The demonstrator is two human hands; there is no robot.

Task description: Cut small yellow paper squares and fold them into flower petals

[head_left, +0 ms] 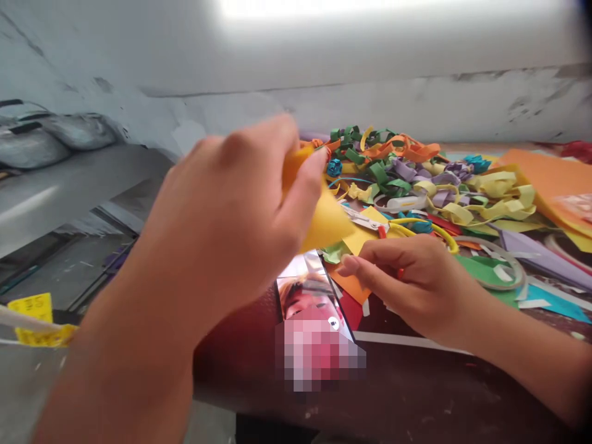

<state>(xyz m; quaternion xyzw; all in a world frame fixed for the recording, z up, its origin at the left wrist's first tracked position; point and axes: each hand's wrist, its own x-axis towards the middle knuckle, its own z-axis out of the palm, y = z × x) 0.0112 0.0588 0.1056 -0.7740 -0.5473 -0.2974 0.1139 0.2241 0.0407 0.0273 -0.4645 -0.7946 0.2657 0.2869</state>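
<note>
My left hand [240, 197], blurred and raised over the table, pinches a folded yellow paper [326, 219] between thumb and fingers. To its right, my right hand [411, 277] is closed, thumb tip near the curled index finger. Scissors [363, 219] with metal blades show just beyond it; red handle parts appear by and between its fingers, while the rest of the grip is hidden. The blades point left towards the yellow paper. Below the paper lies a phone [317, 296] with a lit screen, partly covered by pixelation.
A heap of curled paper chains [407, 166] lies at the back. Orange sheets [531, 185], a tape roll [515, 265], a purple paper cone [541, 250] and scraps spread across the right. A white strip [411, 340] lies in front. Metal shelving [69, 191] stands left.
</note>
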